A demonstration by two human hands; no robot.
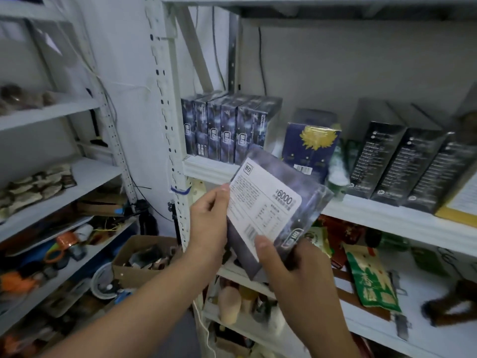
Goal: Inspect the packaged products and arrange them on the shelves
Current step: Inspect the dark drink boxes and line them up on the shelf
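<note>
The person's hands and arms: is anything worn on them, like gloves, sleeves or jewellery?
Nothing is worn. The left hand and right hand are bare, with no gloves, rings or watch. The left forearm and right forearm are uncovered to the frame's edge, so no sleeves show.

White metal shelving (178,104) lines pale walls (129,60), lower shelves (85,177) cluttered.
</note>
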